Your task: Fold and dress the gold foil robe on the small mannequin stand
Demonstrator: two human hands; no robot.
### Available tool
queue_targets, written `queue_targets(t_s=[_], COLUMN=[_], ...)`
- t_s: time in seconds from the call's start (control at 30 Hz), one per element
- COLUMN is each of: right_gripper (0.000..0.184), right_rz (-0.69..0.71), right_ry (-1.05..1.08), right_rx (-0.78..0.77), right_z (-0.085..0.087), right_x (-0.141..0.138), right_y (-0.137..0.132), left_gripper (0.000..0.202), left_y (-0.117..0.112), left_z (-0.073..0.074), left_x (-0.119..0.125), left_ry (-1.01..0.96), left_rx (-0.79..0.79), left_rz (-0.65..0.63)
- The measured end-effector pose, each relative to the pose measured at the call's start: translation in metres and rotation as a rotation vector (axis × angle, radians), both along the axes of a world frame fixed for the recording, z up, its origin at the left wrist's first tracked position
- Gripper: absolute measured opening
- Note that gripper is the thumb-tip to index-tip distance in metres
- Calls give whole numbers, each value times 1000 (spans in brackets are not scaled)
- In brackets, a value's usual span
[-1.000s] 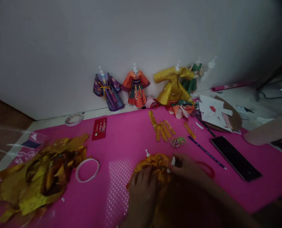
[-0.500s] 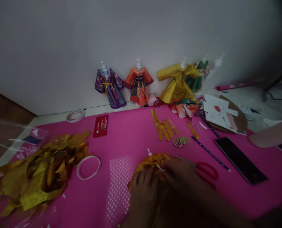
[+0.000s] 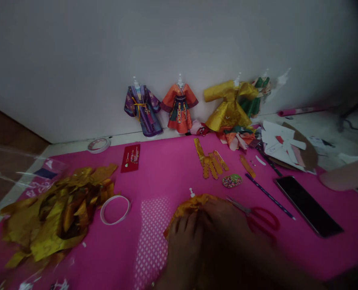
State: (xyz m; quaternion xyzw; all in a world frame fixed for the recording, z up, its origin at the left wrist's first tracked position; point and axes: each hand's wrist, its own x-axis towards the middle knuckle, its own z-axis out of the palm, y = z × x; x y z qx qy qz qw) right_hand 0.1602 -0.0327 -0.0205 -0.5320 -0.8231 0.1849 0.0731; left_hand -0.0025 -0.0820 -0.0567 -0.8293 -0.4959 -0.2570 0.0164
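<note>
A golden-orange doll dress (image 3: 194,203) lies at the bottom middle, with a small white doll-form neck (image 3: 192,193) poking out of its top. My left hand (image 3: 183,241) has its bent fingers gripping the cloth from the left. Against it, my right hand (image 3: 224,219) closes on the upper part of the same dress, its fingertips mostly hidden. The lower dress is in shadow behind my hands. Just right of my right hand lie red-handled scissors (image 3: 262,217), their blades partly spread.
Gold fabric scraps (image 3: 58,213) and a white tape ring (image 3: 115,210) lie left. Beyond are a red card (image 3: 130,158), cut gold strips (image 3: 209,163) and an oval bead-patterned piece (image 3: 232,181). Rightward are a pencil (image 3: 269,195) and a phone (image 3: 308,205). Dressed doll forms (image 3: 180,106) lean on the wall.
My right hand has shifted slightly up over the dress. The small white strip seen at its fingertips is now hidden. The whole view has moved a little.
</note>
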Motion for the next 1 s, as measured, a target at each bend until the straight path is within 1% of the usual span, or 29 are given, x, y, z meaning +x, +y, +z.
queue_targets(t_s=[0.17, 0.27, 0.37, 0.5, 0.57, 0.63, 0.7, 0.83, 0.93, 1.0], right_gripper=[22, 24, 23, 10, 12, 13, 11, 12, 14, 12], right_rz=[-9, -3, -11, -49, -72, -84, -89, -91, -65, -37], right_ry=[-10, -5, -9, -23, -27, -34, -43, -69, -81, -78], right_rx=[-10, -21, -37, -50, -54, -60, -58, -45, -26, -10], right_z=[-10, -8, 3, 29, 40, 45, 44, 35, 27, 22], right_x=[-6, -9, -10, -6, -3, -1, -1, -4, -6, -6], right_y=[4, 8, 9, 6, 5, 5, 5, 6, 7, 7], left_gripper=[22, 23, 23, 25, 24, 21, 20, 19, 21, 25], left_y=[-1, 0, 1, 1, 1, 0, 0, 0, 1, 1], left_z=[-5, -6, -4, -1, 0, 0, 0, 1, 1, 0], left_x=[-2, -2, -1, 1, 2, 3, 4, 4, 3, 2], left_ry=[10, 7, 7, -3, -13, -20, -23, -30, -31, -25], left_rx=[10, 24, 29, 29, 24, 19, 10, 6, 8, 5], left_rz=[-11, -16, -18, -13, -2, 6, 13, 13, 4, -1])
